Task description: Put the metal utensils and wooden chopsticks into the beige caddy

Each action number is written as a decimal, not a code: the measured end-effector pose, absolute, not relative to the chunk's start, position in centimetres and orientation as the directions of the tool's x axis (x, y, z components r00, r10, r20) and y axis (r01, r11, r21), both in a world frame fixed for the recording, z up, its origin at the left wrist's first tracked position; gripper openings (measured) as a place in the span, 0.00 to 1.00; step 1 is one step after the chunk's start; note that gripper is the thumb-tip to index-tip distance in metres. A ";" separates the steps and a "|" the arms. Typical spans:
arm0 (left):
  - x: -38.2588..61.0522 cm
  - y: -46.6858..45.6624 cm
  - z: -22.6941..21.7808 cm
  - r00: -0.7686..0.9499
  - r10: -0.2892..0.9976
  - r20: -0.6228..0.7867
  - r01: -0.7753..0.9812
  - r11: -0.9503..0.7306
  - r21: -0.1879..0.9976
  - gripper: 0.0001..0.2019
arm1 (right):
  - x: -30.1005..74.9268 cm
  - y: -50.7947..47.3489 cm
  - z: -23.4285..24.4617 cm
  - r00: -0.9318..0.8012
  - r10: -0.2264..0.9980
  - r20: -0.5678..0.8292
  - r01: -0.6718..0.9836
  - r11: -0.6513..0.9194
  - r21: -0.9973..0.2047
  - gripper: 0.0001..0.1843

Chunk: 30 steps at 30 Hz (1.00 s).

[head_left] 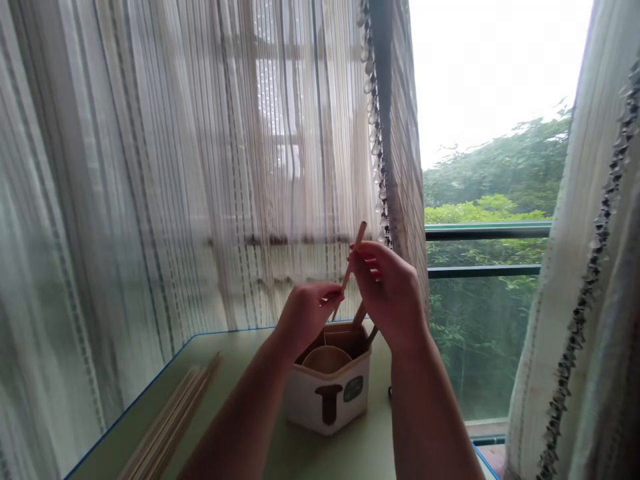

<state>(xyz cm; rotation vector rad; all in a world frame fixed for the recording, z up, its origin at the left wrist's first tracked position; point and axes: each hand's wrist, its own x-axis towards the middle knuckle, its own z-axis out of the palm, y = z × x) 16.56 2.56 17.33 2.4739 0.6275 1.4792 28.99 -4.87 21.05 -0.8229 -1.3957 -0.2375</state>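
Observation:
My right hand (393, 290) pinches the upper part of a light wooden chopstick (347, 277), which slants with its thicker end up. Lower down, the fingers of my left hand (309, 307) are closed on the same chopstick near its thin end. Whether it is one stick or two held together is hard to make out. Just below both hands stands a white and brown utensil holder (327, 407) with divided compartments and a round cup in front. Brown handles (359, 315) stick up from its back right, partly hidden by my right hand.
A bundle of long wooden chopsticks (170, 420) lies on the pale green table (233, 363) at the left. A small dark object (390, 395) shows beside my right forearm. Striped sheer curtains (175, 167) hang behind the table, and a railing (487, 232) crosses the window at right.

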 end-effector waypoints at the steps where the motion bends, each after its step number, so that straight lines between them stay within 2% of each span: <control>1: 16.7 2.8 17.0 0.411 0.447 0.795 0.267 -0.893 0.364 0.08 | 29.2 -4.8 21.1 0.216 0.302 0.928 0.624 0.689 -0.370 0.09; 6: 17.0 3.3 15.9 0.415 0.450 0.791 0.299 -0.888 0.348 0.08 | 29.6 -4.2 21.0 0.301 0.277 0.913 0.611 0.678 -0.407 0.23; 9: 17.1 3.4 15.7 0.419 0.448 0.790 0.312 -0.888 0.338 0.08 | 29.8 -3.9 20.9 0.292 0.288 0.912 0.597 0.690 -0.409 0.30; 15: 17.4 2.9 15.7 0.397 0.468 0.790 0.292 -0.880 0.375 0.09 | 30.6 -4.5 21.1 0.254 0.278 0.926 0.615 0.693 -0.377 0.29; 22: 18.3 2.6 15.3 0.471 0.404 0.784 0.299 -0.909 0.289 0.08 | 30.4 -5.0 21.2 0.185 0.314 0.931 0.638 0.682 -0.357 0.29; 30: 18.4 3.3 14.7 0.467 0.422 0.777 0.291 -0.903 0.316 0.08 | 30.7 -4.3 21.1 0.176 0.303 0.937 0.649 0.680 -0.342 0.28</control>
